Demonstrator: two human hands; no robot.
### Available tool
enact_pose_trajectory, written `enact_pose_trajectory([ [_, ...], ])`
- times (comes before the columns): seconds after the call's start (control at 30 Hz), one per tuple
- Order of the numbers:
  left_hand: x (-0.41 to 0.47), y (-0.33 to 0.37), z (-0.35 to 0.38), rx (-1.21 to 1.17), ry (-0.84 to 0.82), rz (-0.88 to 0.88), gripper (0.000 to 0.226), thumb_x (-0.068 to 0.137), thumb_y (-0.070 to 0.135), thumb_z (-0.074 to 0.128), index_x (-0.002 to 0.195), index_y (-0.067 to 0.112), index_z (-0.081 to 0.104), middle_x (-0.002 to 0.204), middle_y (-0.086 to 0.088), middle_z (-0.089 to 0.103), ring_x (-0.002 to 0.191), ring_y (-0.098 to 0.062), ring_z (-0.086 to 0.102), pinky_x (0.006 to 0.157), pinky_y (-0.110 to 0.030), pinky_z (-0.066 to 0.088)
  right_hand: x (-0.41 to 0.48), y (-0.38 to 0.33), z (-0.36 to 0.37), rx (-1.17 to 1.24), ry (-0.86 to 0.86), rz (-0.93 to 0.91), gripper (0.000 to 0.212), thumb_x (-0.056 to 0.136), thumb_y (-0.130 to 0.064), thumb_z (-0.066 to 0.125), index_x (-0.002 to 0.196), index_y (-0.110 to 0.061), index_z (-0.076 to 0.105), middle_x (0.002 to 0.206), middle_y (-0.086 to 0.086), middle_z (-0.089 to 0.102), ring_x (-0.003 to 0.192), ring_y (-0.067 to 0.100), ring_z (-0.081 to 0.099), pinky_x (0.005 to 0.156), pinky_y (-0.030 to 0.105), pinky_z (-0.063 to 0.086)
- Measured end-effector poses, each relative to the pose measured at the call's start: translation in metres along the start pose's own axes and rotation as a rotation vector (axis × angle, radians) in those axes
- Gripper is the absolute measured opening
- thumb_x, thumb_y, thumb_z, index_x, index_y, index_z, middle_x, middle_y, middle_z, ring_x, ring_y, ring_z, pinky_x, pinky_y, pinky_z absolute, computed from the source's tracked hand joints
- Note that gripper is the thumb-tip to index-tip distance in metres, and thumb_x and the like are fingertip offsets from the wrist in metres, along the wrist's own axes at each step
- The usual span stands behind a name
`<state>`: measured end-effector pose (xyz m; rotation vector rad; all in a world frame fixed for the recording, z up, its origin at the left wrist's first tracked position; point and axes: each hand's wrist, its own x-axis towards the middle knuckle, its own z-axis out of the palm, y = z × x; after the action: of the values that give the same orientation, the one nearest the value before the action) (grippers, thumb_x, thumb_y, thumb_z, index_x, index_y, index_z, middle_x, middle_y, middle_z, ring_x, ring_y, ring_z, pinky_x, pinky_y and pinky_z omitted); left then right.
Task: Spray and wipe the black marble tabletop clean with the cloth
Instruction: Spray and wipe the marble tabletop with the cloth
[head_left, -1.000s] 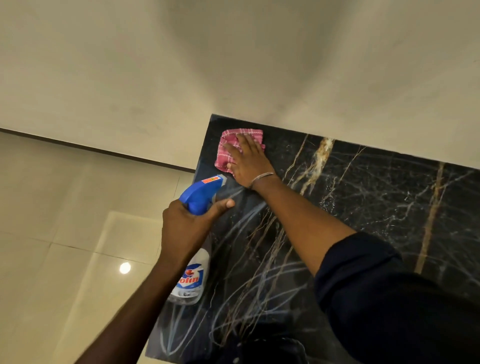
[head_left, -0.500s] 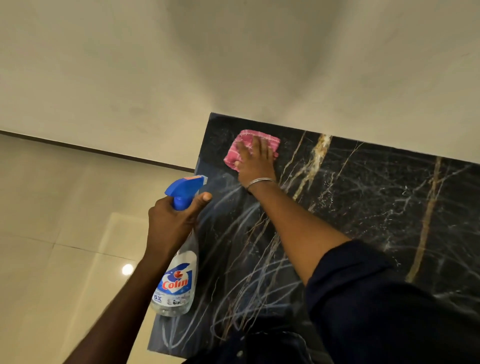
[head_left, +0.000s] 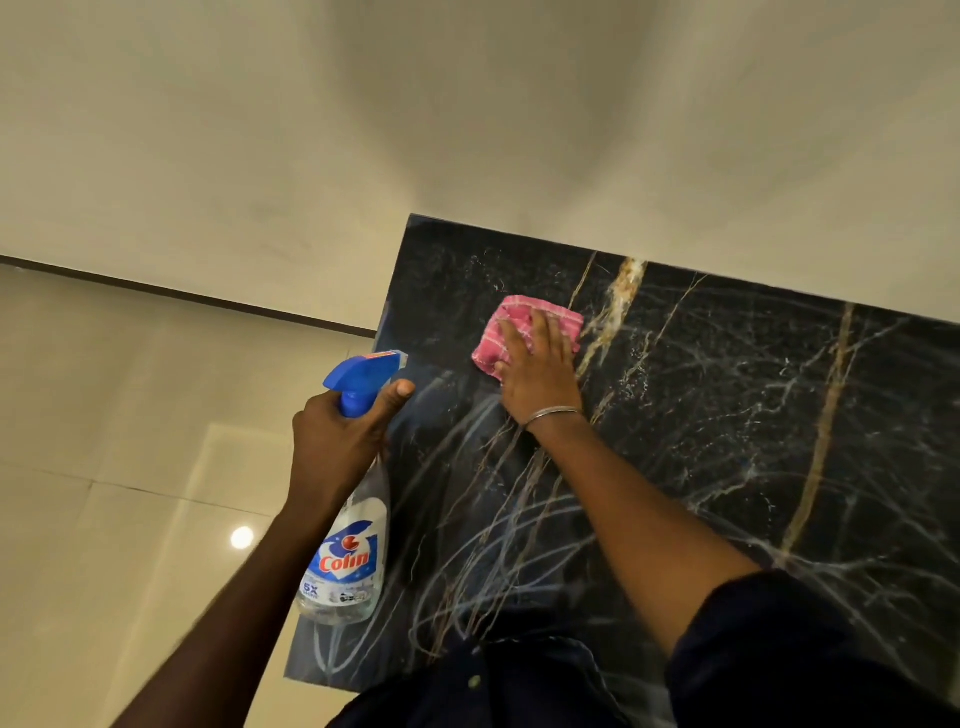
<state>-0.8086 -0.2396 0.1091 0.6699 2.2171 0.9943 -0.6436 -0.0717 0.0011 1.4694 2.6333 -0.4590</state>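
floor (head_left: 104, 467): glossy beige tiles, round light glare, dark skirting line along the wall (head_left: 208, 156)
spray bottle (head_left: 345, 561): clear body, blue trigger head, label reads "Colin" and "5X"; held over the table's left edge, nozzle toward the marble
left hand (head_left: 337, 436): fingers wrapped round bottle neck, thumb stuck out straight beside the trigger
tabletop (head_left: 727, 441): black marble, white and gold veins, far edge butts the wall, left edge open to the floor
cloth (head_left: 511, 325): pink checked, folded, flat on the marble near the far-left corner
right hand (head_left: 540, 374): fingers spread flat, pressing on cloth; metal bangle (head_left: 550, 414) at wrist
sleeve (head_left: 805, 649): dark, low right
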Motion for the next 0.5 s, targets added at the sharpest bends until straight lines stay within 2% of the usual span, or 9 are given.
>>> enact_pose_trajectory([
  [0.1, -0.002, -0.005, -0.002, -0.019, 0.008, 0.016, 0.056, 0.070, 0.066, 0.055, 0.075, 0.010, 0.057, 0.073, -0.023, 0.068, 0.071, -0.038, 0.067, 0.063, -0.023, 0.047, -0.007, 0.007, 0.005, -0.015, 0.028, 0.064, 0.063, 0.099, -0.039, 0.044, 0.155, -0.027, 0.017, 0.162, 0.017, 0.004, 0.149, 0.038, -0.001, 0.121, 0.052, 0.003],
  [0.2, -0.004, -0.011, -0.004, -0.022, 0.013, 0.004, 0.068, 0.070, 0.067, 0.055, 0.078, 0.001, 0.061, 0.072, -0.023, 0.068, 0.071, -0.037, 0.067, 0.063, -0.022, 0.046, 0.002, -0.022, 0.008, 0.004, 0.046, 0.120, 0.067, 0.097, -0.036, 0.047, 0.155, -0.025, 0.016, 0.162, 0.020, 0.003, 0.149, 0.040, -0.002, 0.120, 0.055, 0.002],
  [0.33, -0.008, -0.017, -0.008, 0.015, 0.034, -0.017, 0.073, 0.071, 0.068, 0.056, 0.079, -0.004, 0.064, 0.070, -0.022, 0.069, 0.068, -0.036, 0.068, 0.061, -0.020, 0.046, 0.026, -0.084, 0.012, -0.013, -0.022, -0.008, 0.074, 0.095, -0.037, 0.051, 0.156, -0.026, 0.011, 0.161, 0.022, 0.002, 0.148, 0.044, -0.003, 0.119, 0.057, 0.003],
  [0.43, -0.012, -0.019, -0.010, 0.031, 0.059, -0.013, 0.081, 0.068, 0.081, 0.055, 0.076, 0.000, 0.063, 0.066, -0.020, 0.069, 0.064, -0.033, 0.068, 0.064, -0.029, 0.052, 0.035, -0.129, 0.017, -0.083, -0.086, -0.119, 0.083, 0.093, -0.045, 0.053, 0.156, -0.025, 0.003, 0.161, 0.023, -0.001, 0.148, 0.044, -0.005, 0.119, 0.056, 0.001],
  [0.5, -0.012, -0.019, -0.010, 0.049, 0.087, -0.021, 0.077, 0.070, 0.076, 0.059, 0.080, 0.000, 0.063, 0.068, -0.020, 0.069, 0.066, -0.035, 0.068, 0.072, -0.042, 0.056, 0.036, -0.140, 0.018, -0.123, -0.104, -0.155, 0.089, 0.091, -0.047, 0.055, 0.156, -0.024, -0.001, 0.161, 0.023, -0.003, 0.148, 0.044, -0.006, 0.119, 0.056, 0.002],
])
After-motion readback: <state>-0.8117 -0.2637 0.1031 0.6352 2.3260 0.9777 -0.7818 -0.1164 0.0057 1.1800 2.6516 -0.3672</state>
